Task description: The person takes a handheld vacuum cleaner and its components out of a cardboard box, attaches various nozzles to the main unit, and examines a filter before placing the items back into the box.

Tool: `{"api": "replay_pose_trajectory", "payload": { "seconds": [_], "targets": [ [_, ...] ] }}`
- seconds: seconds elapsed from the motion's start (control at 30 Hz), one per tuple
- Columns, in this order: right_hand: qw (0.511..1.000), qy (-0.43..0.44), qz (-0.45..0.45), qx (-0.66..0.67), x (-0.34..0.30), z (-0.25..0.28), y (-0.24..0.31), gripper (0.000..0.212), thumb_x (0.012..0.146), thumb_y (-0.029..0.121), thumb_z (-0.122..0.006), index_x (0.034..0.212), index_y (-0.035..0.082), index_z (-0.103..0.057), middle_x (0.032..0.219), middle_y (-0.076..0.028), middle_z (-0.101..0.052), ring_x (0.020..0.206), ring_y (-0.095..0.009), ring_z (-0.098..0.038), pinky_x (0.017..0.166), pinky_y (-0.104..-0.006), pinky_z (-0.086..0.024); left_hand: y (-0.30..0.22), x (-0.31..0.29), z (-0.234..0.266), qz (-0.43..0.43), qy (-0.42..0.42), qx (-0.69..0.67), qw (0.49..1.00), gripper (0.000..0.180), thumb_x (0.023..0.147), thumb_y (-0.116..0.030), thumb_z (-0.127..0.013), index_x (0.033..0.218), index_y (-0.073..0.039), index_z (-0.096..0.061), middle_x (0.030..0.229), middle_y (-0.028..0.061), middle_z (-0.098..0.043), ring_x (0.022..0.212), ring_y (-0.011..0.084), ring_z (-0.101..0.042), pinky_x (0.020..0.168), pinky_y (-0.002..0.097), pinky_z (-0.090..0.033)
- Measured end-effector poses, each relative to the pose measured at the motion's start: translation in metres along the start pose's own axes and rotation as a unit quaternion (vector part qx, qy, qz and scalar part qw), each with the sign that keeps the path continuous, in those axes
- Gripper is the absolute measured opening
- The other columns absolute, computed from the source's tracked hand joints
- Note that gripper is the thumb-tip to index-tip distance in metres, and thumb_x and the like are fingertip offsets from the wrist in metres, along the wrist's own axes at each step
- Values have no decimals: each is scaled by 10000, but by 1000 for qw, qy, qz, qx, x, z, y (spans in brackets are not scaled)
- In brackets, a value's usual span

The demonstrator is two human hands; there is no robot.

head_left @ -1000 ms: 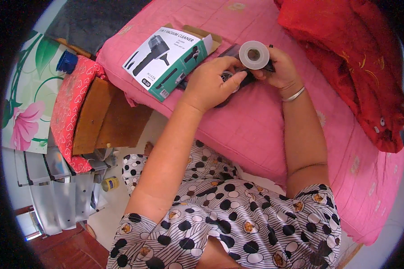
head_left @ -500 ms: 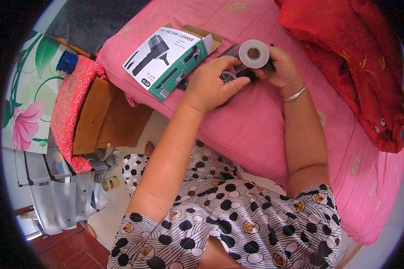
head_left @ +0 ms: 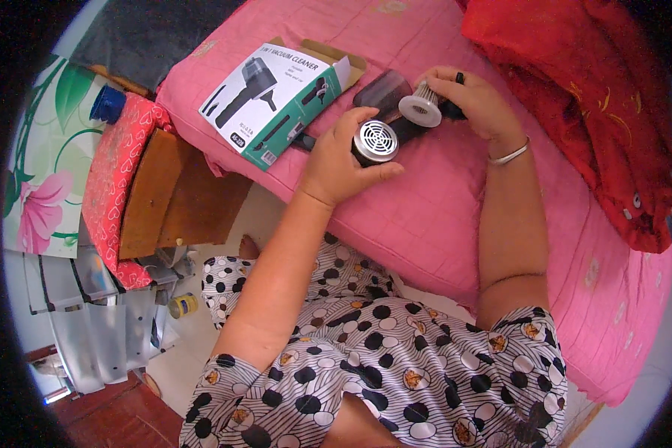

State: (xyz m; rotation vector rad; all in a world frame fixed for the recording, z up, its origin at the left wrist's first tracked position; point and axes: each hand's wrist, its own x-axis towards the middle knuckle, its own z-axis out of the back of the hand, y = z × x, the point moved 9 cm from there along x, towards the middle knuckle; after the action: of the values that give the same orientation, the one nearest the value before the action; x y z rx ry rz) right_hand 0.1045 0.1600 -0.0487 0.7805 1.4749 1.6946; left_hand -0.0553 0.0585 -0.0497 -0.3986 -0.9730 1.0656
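My left hand (head_left: 332, 164) is wrapped round the black body of a handheld vacuum cleaner (head_left: 378, 142), whose round silver slotted grille faces up. In my right hand (head_left: 485, 108) is a pleated filter (head_left: 420, 112) with a white ring rim, pinched by its pleated end and tilted so the ring points down toward me. Just beyond lies a smoky clear dust cup (head_left: 381, 89) on the pink bed. A dark part beneath the filter and right fingers is partly covered, so its shape is unclear.
An opened white and green vacuum cleaner box (head_left: 269, 97) lies left of my hands on the pink bedspread (head_left: 418, 239). A bunched red blanket (head_left: 575, 89) covers the right side. Left of the bed stand a wooden cabinet (head_left: 153, 194) with red cloth and a blue cup (head_left: 108, 104).
The filter has tipped from its ring facing up to showing its pleated side, and my right hand has shifted right. My left hand has turned the grille into full view, uncovering the dust cup.
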Motion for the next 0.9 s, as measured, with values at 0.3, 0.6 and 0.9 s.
{"api": "replay_pose_trajectory", "payload": {
  "seconds": [0.3, 0.6, 0.9],
  "targets": [
    [988, 31, 49, -142, -14, -1, 23, 172, 871, 227, -615, 936, 68, -630, 797, 38, -581, 724, -66, -523, 635, -221, -431, 0, -6, -1, -36, -24, 28, 999, 769, 587, -408, -847, 1166, -42, -499, 1093, 156, -607, 990, 335, -602, 859, 396, -485],
    [969, 66, 74, -226, -33, 0, 40, 158, 790, 125, -681, 914, 61, -607, 750, 40, -536, 687, -46, -487, 590, -207, -403, -1, -12, 1, -29, -24, 39, 999, 752, 588, -392, -850, 1153, -41, -501, 1077, 157, -612, 984, 335, -604, 857, 398, -486],
    [949, 35, 107, -293, -35, 11, 48, 137, 802, 156, -692, 876, 56, -634, 746, -5, -609, 698, -100, -558, 627, -262, -464, -2, -6, -5, -32, -29, 26, 999, 740, 589, -389, -848, 1153, -47, -509, 1075, 156, -617, 995, 332, -604, 864, 396, -484]
  ]
}}
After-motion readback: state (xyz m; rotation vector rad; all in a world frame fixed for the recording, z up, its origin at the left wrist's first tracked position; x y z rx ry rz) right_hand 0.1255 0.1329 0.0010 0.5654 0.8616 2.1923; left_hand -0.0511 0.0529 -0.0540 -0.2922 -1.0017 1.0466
